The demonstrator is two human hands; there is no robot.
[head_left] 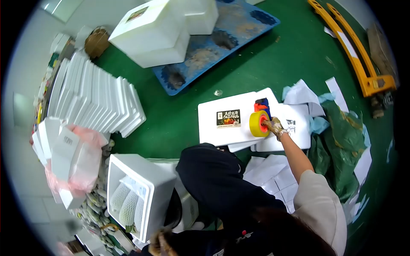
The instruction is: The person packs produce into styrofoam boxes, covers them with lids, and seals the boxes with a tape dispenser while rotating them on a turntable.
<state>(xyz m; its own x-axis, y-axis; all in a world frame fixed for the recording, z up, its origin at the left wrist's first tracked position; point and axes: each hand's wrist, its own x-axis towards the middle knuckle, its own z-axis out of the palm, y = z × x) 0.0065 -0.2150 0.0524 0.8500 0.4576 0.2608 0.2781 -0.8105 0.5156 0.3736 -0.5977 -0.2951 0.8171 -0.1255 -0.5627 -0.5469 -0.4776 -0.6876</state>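
My right hand, in a patterned glove, is closed on a tape dispenser with a red and blue head and a wide yellow roll. It is over white foam lids lying on the floor, the top one bearing a dark printed label. Down at the bottom edge is my left hand, gloved and blurred; its fingers cannot be made out. Near it stands an open white foam box, tilted in view. Inside lie several long items in white foam netting, with a clear plastic bag at one end.
Stacked foam lids stand at left, beside foam pieces in pink plastic. Closed foam boxes sit on a blue pallet. Green sheeting and paper lie at right, below a yellow pallet jack. Netted items crowd the lower left.
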